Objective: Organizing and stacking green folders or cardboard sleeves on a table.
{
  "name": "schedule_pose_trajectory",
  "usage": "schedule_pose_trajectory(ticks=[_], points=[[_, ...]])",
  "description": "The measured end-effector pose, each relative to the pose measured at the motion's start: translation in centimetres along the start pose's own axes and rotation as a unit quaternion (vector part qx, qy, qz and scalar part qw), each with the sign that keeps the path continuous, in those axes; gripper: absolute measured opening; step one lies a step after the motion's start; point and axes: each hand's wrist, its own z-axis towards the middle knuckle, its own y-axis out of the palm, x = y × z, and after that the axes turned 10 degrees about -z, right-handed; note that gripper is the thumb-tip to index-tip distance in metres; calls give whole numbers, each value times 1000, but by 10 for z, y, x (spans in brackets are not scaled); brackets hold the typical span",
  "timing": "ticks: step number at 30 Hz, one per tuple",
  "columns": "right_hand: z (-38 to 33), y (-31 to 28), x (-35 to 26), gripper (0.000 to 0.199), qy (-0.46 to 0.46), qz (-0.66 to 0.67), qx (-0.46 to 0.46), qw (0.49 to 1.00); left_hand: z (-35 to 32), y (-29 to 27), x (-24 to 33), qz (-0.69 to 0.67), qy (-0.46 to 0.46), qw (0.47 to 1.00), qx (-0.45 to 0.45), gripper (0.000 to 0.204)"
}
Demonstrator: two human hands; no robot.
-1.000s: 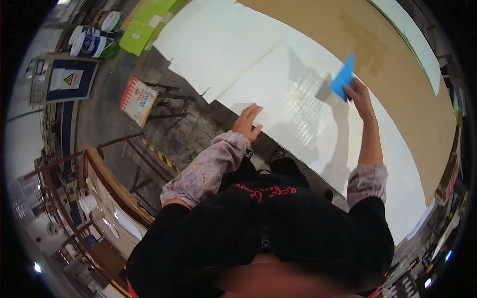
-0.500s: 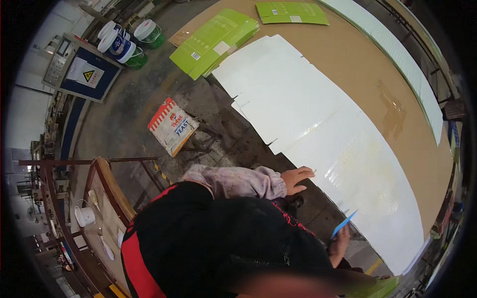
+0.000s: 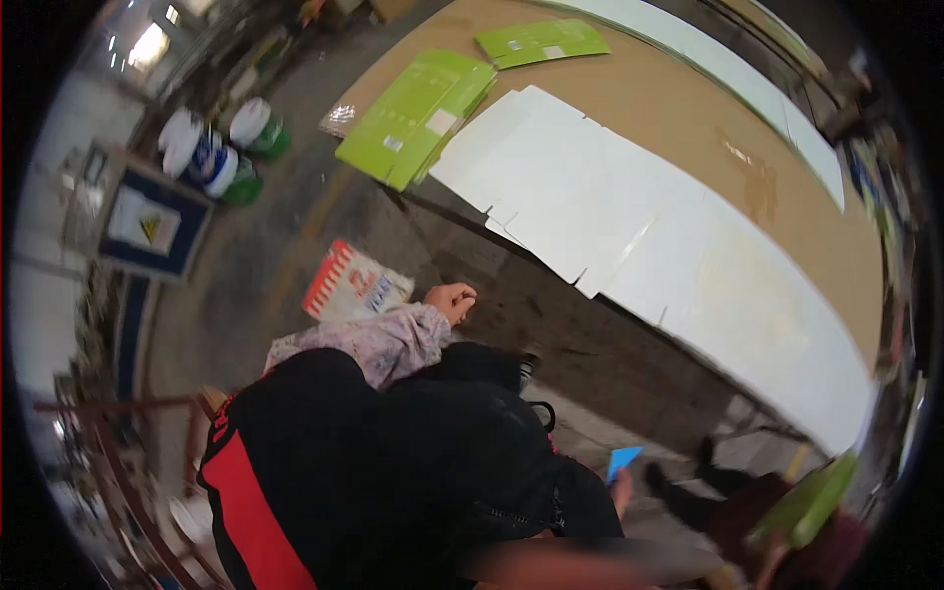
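A worker's left arm reaches forward, bent, the left hand (image 3: 452,301) beside a red-and-white sack (image 3: 359,285); its blurred fingers look curled, though whether they close on anything cannot be told. The right hand (image 3: 621,492), low at the side and mostly hidden by the black jacket (image 3: 442,442), grips a blue card (image 3: 622,460) that juts up past the fingers, apart from the bench (image 3: 639,88) and its white sheet (image 3: 669,226). A blurred co-worker (image 3: 728,521) is partly cut off, lower right.
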Motion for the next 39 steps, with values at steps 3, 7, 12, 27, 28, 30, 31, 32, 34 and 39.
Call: schedule_pose_trajectory(ticks=[3, 7, 12, 27, 28, 30, 31, 32, 34, 39], points=[[-42, 25, -40, 39, -96, 31, -9, 995, 5, -45, -23, 37, 22, 999, -22, 18], [-89, 65, -15, 38, -48, 85, 102, 990, 41, -68, -26, 8, 123, 992, 4, 22], [-109, 89, 3, 39, 35, 77, 177, 981, 112, -106, 36, 166, 360, 917, 51, 39], [-139, 221, -193, 34, -98, 59, 338, 934, 357, -311, 6, 385, 129, 873, 271, 90], [-148, 234, -216, 34, -97, 46, 335, 936, 359, -312, -2, 372, 90, 889, 253, 94], [-172, 258, -264, 27, -165, 14, 337, 927, 366, -306, -24, 368, 50, 897, 238, 97], [-187, 274, -291, 27, -163, 3, 331, 930, 366, -305, -31, 363, 21, 903, 228, 101], [-201, 291, -321, 29, -175, -18, 320, 931, 370, -308, -27, 365, 7, 902, 229, 101], [-206, 303, -346, 30, -206, -32, 297, 932, 370, -309, -11, 383, -34, 901, 200, 107], [-174, 376, -387, 31, -323, -59, 230, 916, 382, -293, 18, 419, -88, 885, 185, 113]])
